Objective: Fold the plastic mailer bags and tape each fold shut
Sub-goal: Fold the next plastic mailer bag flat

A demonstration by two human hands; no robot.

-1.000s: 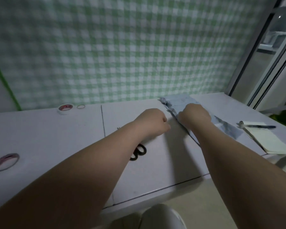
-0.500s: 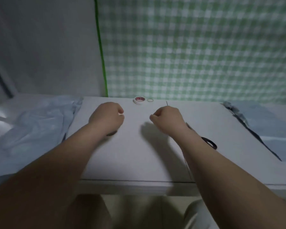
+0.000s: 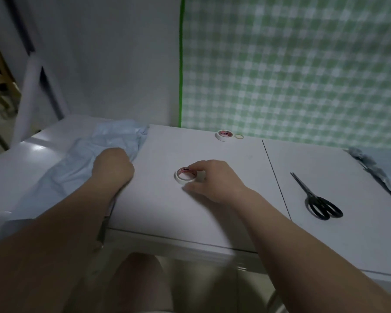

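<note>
A heap of pale blue plastic mailer bags point(image 3: 77, 159) lies on the left of the white table point(image 3: 212, 211). My left hand point(image 3: 112, 169) rests on the heap's right edge with its fingers curled down; whether it grips the plastic is hidden. At the table's middle, my right hand point(image 3: 215, 179) pinches a white roll of tape point(image 3: 185, 175) with a red core that lies flat. More blue-grey mailers point(image 3: 379, 163), folded, lie at the far right edge.
A second tape roll point(image 3: 225, 134) and a small ring point(image 3: 238, 136) sit at the back by the green checked wall. Black scissors point(image 3: 318, 199) lie right of the table's seam. My knee shows below the table's front edge.
The view swung left. My left hand moved left from the table's middle onto the blue heap. My right hand took hold of the tape roll that my left hand was over.
</note>
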